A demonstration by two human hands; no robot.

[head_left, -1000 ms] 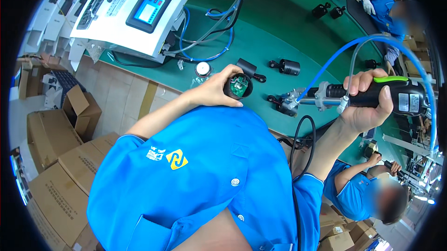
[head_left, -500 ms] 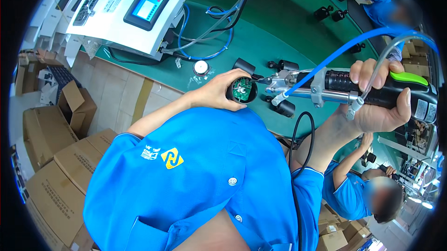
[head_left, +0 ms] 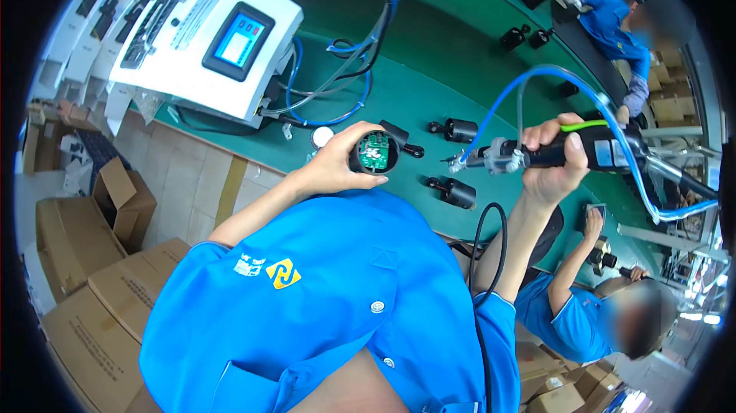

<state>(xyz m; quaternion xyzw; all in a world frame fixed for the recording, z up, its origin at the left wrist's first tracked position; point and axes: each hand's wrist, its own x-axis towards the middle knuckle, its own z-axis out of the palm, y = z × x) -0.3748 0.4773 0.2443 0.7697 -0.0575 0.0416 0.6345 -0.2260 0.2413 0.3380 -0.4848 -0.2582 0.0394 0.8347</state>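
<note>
My left hand [head_left: 341, 158] is wrapped round a black cylindrical housing [head_left: 392, 154], its open end toward me. Inside sits a green circuit board [head_left: 374, 154] with pale wires or connectors on it. Off to the right, my right hand [head_left: 553, 154] grips a black electric screwdriver [head_left: 606, 148] with a green lever, blue and clear air hoses and a cable. The screwdriver's tip points left, apart from the housing. Between the two lie black cylindrical parts on the green table, one [head_left: 461, 131] farther off and another [head_left: 460, 194] nearer.
A white machine [head_left: 199, 45] with a small screen stands at the back left. Beside my left hand lies a round white disc [head_left: 323, 137]. Cardboard boxes [head_left: 100, 321] are stacked on the left. Two co-workers in blue [head_left: 567, 313] [head_left: 613, 29] are on the right.
The screwdriver has drawn back from the housing to the right and turned, its tip now clear of it. My left hand has shifted slightly left with the housing.
</note>
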